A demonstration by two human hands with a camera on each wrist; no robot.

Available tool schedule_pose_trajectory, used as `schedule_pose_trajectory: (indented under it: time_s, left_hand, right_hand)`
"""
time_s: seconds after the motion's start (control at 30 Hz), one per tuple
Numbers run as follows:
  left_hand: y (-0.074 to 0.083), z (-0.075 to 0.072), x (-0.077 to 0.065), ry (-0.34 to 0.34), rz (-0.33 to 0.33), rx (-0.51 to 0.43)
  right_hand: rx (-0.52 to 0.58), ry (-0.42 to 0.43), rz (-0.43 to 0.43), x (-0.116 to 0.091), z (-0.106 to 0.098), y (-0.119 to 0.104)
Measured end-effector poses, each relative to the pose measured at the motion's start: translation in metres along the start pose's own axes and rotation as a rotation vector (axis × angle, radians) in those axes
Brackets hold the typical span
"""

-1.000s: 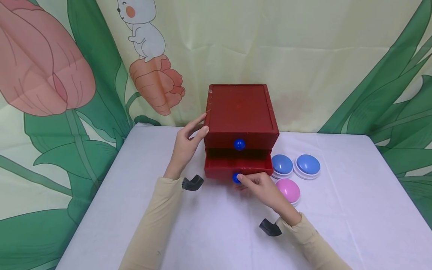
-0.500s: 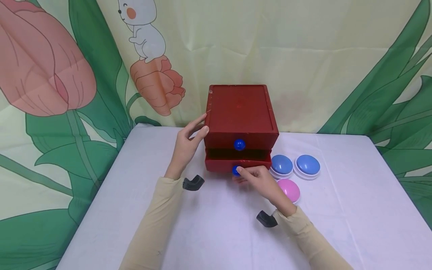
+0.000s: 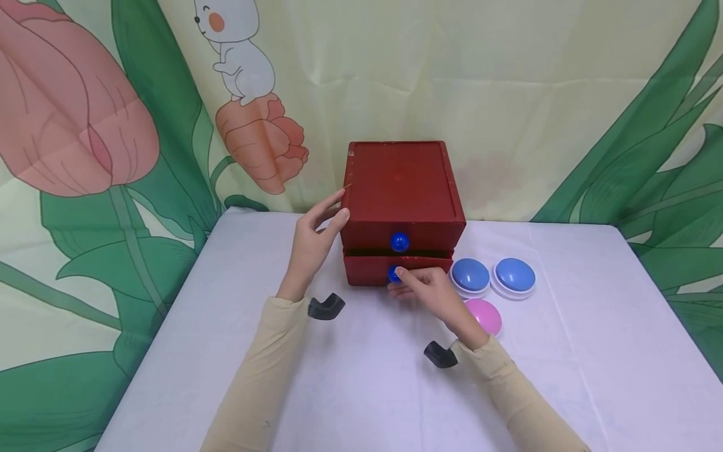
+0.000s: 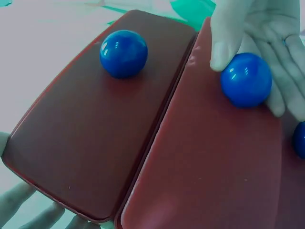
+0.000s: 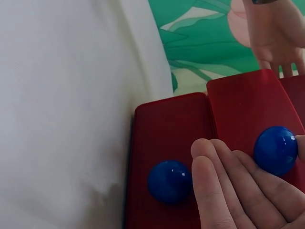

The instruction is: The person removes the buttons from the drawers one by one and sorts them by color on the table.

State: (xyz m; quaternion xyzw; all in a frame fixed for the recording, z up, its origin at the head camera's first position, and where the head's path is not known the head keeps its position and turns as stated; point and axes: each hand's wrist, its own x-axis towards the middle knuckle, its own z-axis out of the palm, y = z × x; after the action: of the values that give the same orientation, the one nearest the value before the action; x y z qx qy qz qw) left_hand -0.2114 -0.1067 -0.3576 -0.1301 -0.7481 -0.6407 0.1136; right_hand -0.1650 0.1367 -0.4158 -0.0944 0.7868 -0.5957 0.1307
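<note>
A dark red drawer box [image 3: 398, 182] with round blue knobs stands at the back of the table. My right hand [image 3: 430, 292] pinches the blue knob [image 4: 246, 79] of the middle drawer [image 3: 361, 270] between thumb and forefinger. That drawer juts out slightly, with a narrow dark gap along its top edge. My left hand [image 3: 313, 242] touches the left side of the box, its fingers extended and its thumb near the top front corner. Above, the top drawer [image 4: 86, 129] is flush. The right wrist view shows the bottom drawer [image 5: 169, 129] with its own knob [image 5: 170, 182], beside my loosely extended fingers.
Right of the box are two blue dome-topped discs [image 3: 471, 275] on white bases. A pink one [image 3: 484, 316] lies in front of them, partly behind my right wrist. A white cloth covers the table [image 3: 361, 389], and a printed curtain [image 3: 508, 125] hangs behind.
My right hand has pushed the middle drawer inward by its knob, and its opening has narrowed to a thin gap. The left hand has stayed against the box.
</note>
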Motion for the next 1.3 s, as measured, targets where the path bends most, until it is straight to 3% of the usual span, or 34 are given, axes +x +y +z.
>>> schedule_pose_trajectory:
  time_s: [0.27,0.43,0.87,1.3]
  left_hand:
    - [0.008,0.005,-0.002,0.071,-0.001,0.005]
    - [0.004,0.008,0.000,0.099,0.007,-0.002]
    - [0.005,0.007,0.000,0.079,-0.002,-0.030]
    - [0.001,0.007,-0.001,0.083,0.005,-0.027]
  right_hand:
    - [0.046,0.005,0.008,0.007,0.000,0.001]
    - [0.053,0.028,0.013,0.011,0.001,0.002]
    - [0.044,0.052,0.043,0.013,0.001,0.001]
    - [0.024,0.086,-0.007,0.006,-0.004,0.004]
